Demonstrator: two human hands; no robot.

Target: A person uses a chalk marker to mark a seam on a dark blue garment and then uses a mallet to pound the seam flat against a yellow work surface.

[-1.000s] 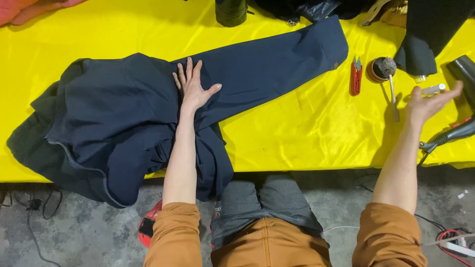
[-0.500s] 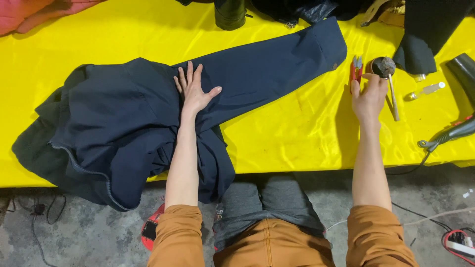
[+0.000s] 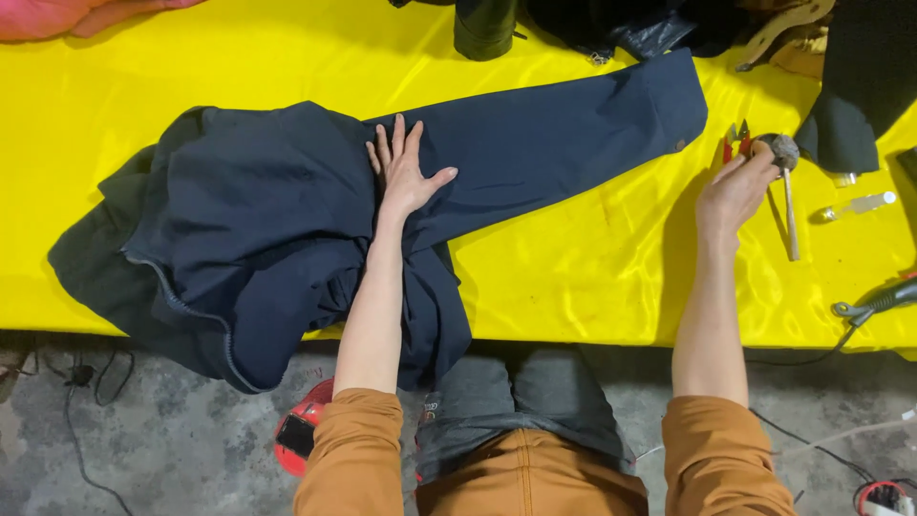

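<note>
A dark navy jacket lies bunched on a yellow-covered table, one sleeve stretched out to the right. My left hand rests flat on the jacket near where the sleeve begins, fingers spread. My right hand is closed on a small red-handled tool at the right of the table, just past the sleeve's cuff. Its red tips stick up above my fingers.
A metal hammer-like tool lies right beside my right hand. A small clear bottle and a corded power tool lie further right. Dark garments, a black cylinder and pink cloth line the far edge. A red object sits on the floor.
My right hand swung left from the table's right end to the red-handled tool and closed on it. My left hand stayed flat on the jacket.
</note>
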